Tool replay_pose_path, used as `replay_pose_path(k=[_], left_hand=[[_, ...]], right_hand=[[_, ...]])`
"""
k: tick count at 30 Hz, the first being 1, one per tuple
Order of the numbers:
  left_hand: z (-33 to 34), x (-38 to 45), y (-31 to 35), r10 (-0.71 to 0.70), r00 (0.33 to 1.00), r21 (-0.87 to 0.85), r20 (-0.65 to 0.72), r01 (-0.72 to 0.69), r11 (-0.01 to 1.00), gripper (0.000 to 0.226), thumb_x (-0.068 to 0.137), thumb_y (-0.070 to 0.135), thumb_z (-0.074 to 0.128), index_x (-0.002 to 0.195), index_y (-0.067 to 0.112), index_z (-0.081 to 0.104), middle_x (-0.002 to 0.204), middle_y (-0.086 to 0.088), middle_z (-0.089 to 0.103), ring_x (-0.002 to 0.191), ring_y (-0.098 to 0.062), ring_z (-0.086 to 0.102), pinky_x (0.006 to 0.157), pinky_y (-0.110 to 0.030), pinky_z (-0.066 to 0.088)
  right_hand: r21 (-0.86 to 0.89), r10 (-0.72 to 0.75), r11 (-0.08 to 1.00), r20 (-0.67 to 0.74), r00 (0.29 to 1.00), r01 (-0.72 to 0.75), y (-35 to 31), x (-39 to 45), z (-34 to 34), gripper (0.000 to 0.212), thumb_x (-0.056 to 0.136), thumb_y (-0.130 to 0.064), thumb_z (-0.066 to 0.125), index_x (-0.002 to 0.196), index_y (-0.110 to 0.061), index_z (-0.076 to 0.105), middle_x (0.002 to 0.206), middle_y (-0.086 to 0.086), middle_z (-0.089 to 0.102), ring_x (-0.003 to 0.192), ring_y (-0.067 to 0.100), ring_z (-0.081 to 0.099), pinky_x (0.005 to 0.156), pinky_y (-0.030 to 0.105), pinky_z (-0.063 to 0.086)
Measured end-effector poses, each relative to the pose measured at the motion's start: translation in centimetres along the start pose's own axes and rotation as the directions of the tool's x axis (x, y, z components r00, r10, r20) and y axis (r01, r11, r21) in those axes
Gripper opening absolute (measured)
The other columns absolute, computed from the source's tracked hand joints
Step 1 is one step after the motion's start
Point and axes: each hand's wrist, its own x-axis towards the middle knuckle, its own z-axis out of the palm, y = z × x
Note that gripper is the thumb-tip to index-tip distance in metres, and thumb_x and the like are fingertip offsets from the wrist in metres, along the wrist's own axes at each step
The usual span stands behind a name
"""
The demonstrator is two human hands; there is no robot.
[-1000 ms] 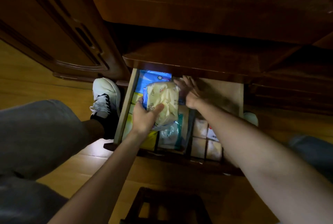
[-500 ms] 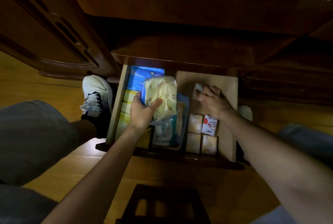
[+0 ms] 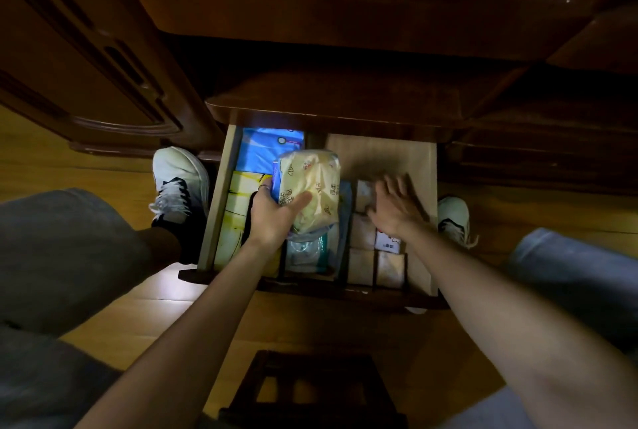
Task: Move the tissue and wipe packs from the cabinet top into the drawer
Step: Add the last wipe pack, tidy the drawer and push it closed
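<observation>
Since the earlier frame our right hand (image 3: 392,209) has spread flat over the small packs (image 3: 362,233) in the drawer (image 3: 429,187). Our left hand (image 3: 272,213) grips the yellow tissue pack (image 3: 310,187), just left of it. We should level the row, then lower the pack into the gap.

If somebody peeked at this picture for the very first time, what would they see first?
Probably the pale yellow tissue pack, held by the left hand above the middle of the open drawer. Next, the bright blue pack glowing at the drawer's back left corner. Then the right hand, fingers spread over the small square packs on the drawer's right side.
</observation>
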Motion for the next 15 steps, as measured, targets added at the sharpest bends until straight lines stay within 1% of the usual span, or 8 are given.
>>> replay_pose_path(k=[3,6,8,9,11,13,14,15], left_hand=[[0.2,0.1,0.3,0.000,1.000,0.011,-0.009,0.000,1.000,0.038,0.079,0.012,0.084,0.107,0.020,0.060,0.096,0.006,0.074,0.077,-0.002,0.073,0.059,-0.021,0.058],[0.5,0.2,0.6,-0.018,1.000,0.008,-0.003,0.018,1.000,0.045,0.079,0.013,0.085,0.116,0.012,0.059,0.099,0.002,0.074,0.079,-0.007,0.075,0.059,-0.024,0.059],[0.9,0.1,0.4,-0.038,0.999,-0.010,0.005,0.038,0.999,0.049,0.078,0.012,0.085,0.119,0.011,0.058,0.103,-0.001,0.075,0.081,-0.010,0.075,0.062,-0.027,0.061],[1.0,0.0,0.4,-0.051,0.999,-0.017,0.010,0.052,0.999,0.050,0.078,0.013,0.086,0.119,0.011,0.058,0.103,-0.003,0.075,0.079,-0.009,0.075,0.060,-0.026,0.060],[1.2,-0.4,0.4,-0.070,0.997,-0.018,0.012,0.070,0.997,0.050,0.077,0.014,0.086,0.118,0.010,0.059,0.101,-0.004,0.074,0.068,-0.008,0.074,0.050,-0.022,0.055],[1.1,-0.6,0.3,-0.068,0.998,-0.017,0.006,0.068,0.998,0.050,0.077,0.015,0.086,0.118,0.007,0.060,0.102,-0.006,0.075,0.069,-0.009,0.074,0.050,-0.023,0.055],[1.0,-0.6,0.4,-0.063,0.998,-0.023,0.003,0.063,0.998,0.050,0.077,0.014,0.086,0.119,0.006,0.061,0.103,-0.008,0.075,0.075,-0.012,0.075,0.054,-0.025,0.057],[0.9,-0.6,0.5,-0.060,0.998,-0.031,0.001,0.060,0.998,0.050,0.077,0.013,0.086,0.120,0.004,0.061,0.105,-0.009,0.075,0.081,-0.015,0.076,0.058,-0.028,0.059]], right_hand=[[0.067,-0.018,0.998,0.007,1.000,0.017,-0.2,-0.4,1.2,0.083,0.095,-0.034,0.063,0.160,-0.013,0.015,0.167,0.008,0.015,0.153,0.031,0.011,0.123,0.042,0.014],[0.202,0.000,0.979,-0.099,0.995,0.020,0.2,-0.9,1.6,0.081,0.089,-0.029,0.068,0.156,-0.020,0.024,0.163,0.008,0.025,0.150,0.033,0.018,0.121,0.045,0.023],[0.100,-0.038,0.994,-0.149,0.988,0.053,0.5,-1.2,1.9,0.085,0.088,-0.040,0.066,0.157,-0.020,0.022,0.166,0.008,0.019,0.154,0.032,0.009,0.124,0.051,0.016],[0.025,-0.084,0.996,-0.136,0.987,0.088,0.3,-1.5,2.1,0.089,0.088,-0.047,0.063,0.159,-0.019,0.017,0.168,0.008,0.014,0.155,0.031,0.003,0.125,0.054,0.010],[-0.096,-0.214,0.973,-0.060,0.975,0.208,-0.4,-1.8,2.6,0.107,0.083,-0.065,0.057,0.161,-0.020,-0.001,0.170,0.010,0.000,0.156,0.030,-0.007,0.124,0.058,0.002],[-0.192,-0.324,0.926,0.035,0.945,0.325,-1.0,-2.2,3.4,0.122,0.076,-0.079,0.051,0.158,-0.021,-0.018,0.166,0.008,-0.021,0.153,0.029,-0.020,0.123,0.057,-0.006],[-0.246,-0.339,0.904,0.081,0.937,0.348,-1.1,-2.4,3.8,0.126,0.075,-0.080,0.052,0.157,-0.019,-0.021,0.163,0.007,-0.027,0.152,0.028,-0.024,0.123,0.057,-0.008],[-0.313,-0.330,0.883,0.116,0.937,0.350,-1.0,-2.6,4.2,0.125,0.078,-0.075,0.055,0.157,-0.015,-0.022,0.163,0.008,-0.028,0.151,0.027,-0.026,0.122,0.057,-0.010]])
